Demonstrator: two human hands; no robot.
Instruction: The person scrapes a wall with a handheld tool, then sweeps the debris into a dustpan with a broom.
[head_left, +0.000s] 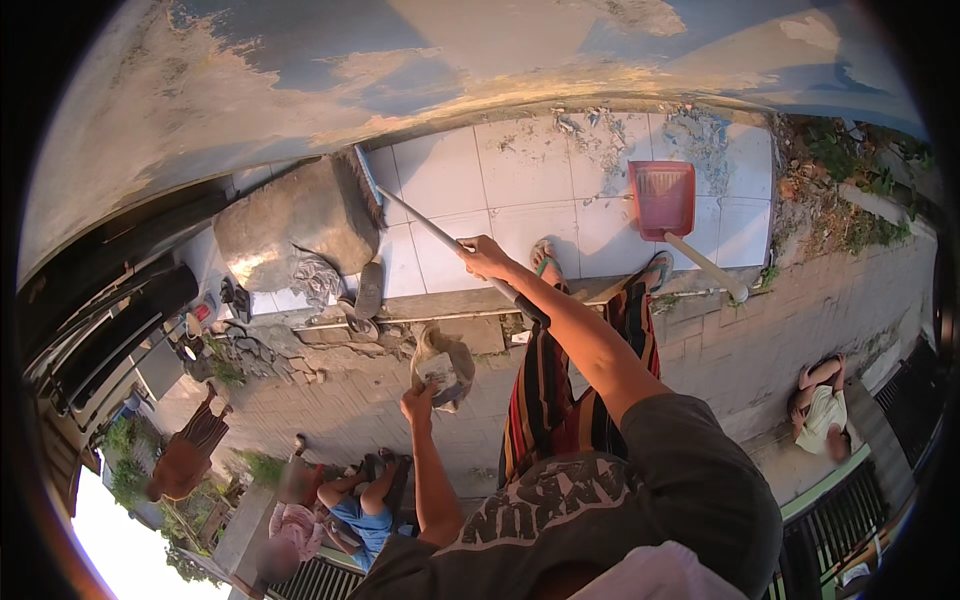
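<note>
My right hand (485, 258) is closed around the grey pole of a broom (428, 226). The broom's blue head (368, 175) stands at the upper left, its bristles against the side of a large worn brown block (300, 222). Lower down, my left hand (417, 402) grips the edge of a beige sack (452, 362), which hangs with its mouth up and something pale inside. A red dustpan (663, 198) with a whitish handle lies on the white tiles (530, 170), right of my sandalled feet. Pale flakes and dust are scattered on the tiles along the wall.
The peeling wall (480, 60) borders the tiled ledge. Dark slippers (368, 292) and a grey cloth (317, 278) lie by the block. Below the ledge runs a paved lane (720, 340). Several people sit or stand there, one crouching at right (822, 412). Rubble and plants (830, 160) edge the right end.
</note>
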